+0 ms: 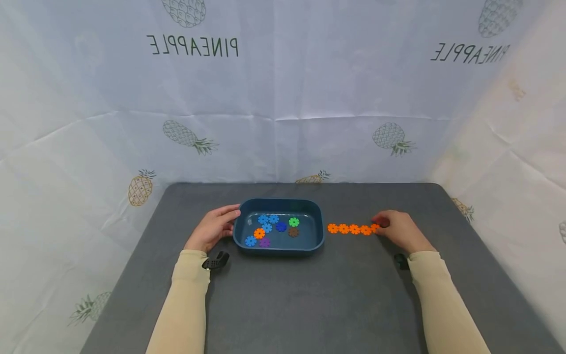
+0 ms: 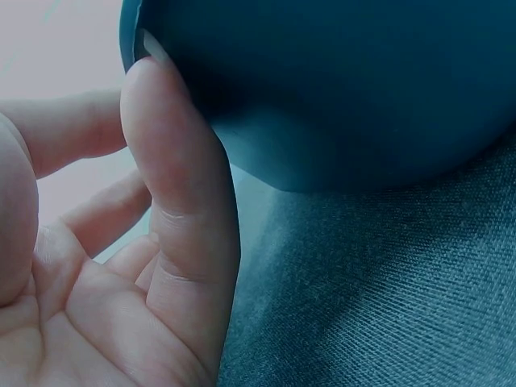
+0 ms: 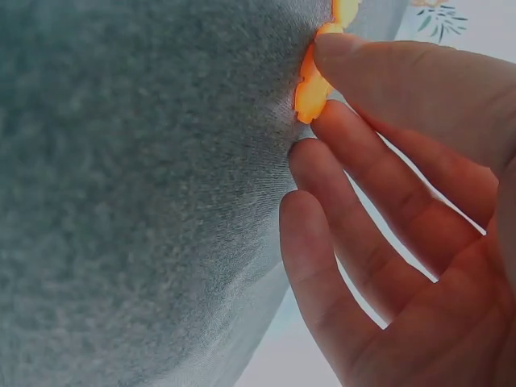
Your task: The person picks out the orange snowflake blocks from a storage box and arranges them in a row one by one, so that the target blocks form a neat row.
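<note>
A blue plastic tray (image 1: 278, 251) holds several notched, flower-shaped discs: light blue, dark blue (image 1: 281, 226), green (image 1: 294, 222), brown (image 1: 294, 232), purple (image 1: 264, 242) and one orange. At its left end my left hand (image 1: 215, 227) holds the rim; in the left wrist view a digit (image 2: 177, 161) meets the tray wall (image 2: 339, 97). Right of the tray, several orange discs (image 1: 354, 229) form a row, edge to edge. My right hand (image 1: 400, 230) pinches the rightmost orange disc (image 3: 310, 93) between thumb and fingers; those fingertips partly cover it.
Everything rests on a dark grey table (image 1: 309, 305). Behind and beside it hangs a white cloth (image 1: 274, 88) printed with pineapples. A black device sits at each wrist, including the left wrist device (image 1: 215, 261).
</note>
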Available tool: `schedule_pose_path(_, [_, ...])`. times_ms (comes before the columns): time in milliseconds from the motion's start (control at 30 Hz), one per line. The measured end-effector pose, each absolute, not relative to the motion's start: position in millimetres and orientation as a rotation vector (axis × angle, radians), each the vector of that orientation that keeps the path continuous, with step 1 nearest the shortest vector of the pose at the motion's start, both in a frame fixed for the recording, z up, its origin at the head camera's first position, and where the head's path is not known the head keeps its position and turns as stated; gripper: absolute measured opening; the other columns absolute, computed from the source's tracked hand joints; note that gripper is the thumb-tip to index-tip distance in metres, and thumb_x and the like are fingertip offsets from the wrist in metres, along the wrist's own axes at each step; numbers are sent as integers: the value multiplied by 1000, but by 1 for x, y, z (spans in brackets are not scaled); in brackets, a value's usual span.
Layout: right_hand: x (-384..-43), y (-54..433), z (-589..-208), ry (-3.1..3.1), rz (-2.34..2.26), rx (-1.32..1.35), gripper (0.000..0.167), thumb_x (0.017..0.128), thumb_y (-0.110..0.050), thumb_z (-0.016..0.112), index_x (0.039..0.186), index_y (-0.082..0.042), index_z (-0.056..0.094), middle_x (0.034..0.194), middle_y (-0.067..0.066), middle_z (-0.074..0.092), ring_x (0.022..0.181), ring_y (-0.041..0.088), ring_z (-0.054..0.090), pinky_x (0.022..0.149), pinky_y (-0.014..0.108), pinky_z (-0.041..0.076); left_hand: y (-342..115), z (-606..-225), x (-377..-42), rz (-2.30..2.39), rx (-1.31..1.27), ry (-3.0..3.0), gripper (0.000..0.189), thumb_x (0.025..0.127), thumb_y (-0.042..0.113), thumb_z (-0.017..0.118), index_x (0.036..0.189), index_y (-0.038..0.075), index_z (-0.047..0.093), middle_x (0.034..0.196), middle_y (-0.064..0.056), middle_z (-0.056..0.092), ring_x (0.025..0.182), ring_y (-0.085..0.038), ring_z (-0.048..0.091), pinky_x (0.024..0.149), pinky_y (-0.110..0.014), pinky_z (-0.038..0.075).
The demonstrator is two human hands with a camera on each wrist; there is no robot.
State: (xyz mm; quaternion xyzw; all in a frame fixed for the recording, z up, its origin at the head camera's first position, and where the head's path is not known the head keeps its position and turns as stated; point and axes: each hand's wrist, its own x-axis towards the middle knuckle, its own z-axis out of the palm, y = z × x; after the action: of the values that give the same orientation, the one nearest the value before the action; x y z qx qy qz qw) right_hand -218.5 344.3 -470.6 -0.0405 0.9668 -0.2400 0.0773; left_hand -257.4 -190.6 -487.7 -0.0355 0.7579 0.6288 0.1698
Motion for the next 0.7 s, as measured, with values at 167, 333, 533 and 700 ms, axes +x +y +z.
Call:
schedule_pose_path(167, [-216, 340, -463, 2889, -701, -121, 38, 100, -14, 76, 135, 0, 71, 134, 25, 71, 121, 45, 67, 98, 60, 58, -190, -487, -258, 1798, -110, 2140, 63, 105, 44, 71, 159, 16, 55, 137, -12, 64, 91, -19, 64, 79, -24, 60])
schedule_pose_path(333, [-224, 319, -439, 2909, -687, -204, 41, 102, -15, 74, 140, 0, 68, 139, 25, 68, 125, 46, 63, 99, 61, 57, -192, -487, -258, 1819, -84, 2122, 64, 105, 43, 71, 160, 14, 54, 133, -12, 66, 90, -17, 65, 78, -24, 61])
schedule_pose_path(533, [-252, 257, -401, 2897, -652, -436, 37, 102, -11, 73, 138, -4, 70, 139, 20, 70, 127, 43, 63, 104, 60, 55, -196, -490, -260, 1827, -52, 2121, 64, 106, 42, 70, 161, 13, 53, 127, -11, 67, 88, -17, 63, 77, -24, 61])
schedule_pose_path(700, [-269, 194, -386, 2855, -529, -702, 36, 101, -10, 76, 137, -5, 72, 136, 17, 72, 125, 38, 67, 104, 54, 58, -197, -487, -258, 1825, -45, 2121, 62, 106, 41, 70, 160, 15, 54, 125, -12, 66, 88, -19, 63, 77, -24, 61])
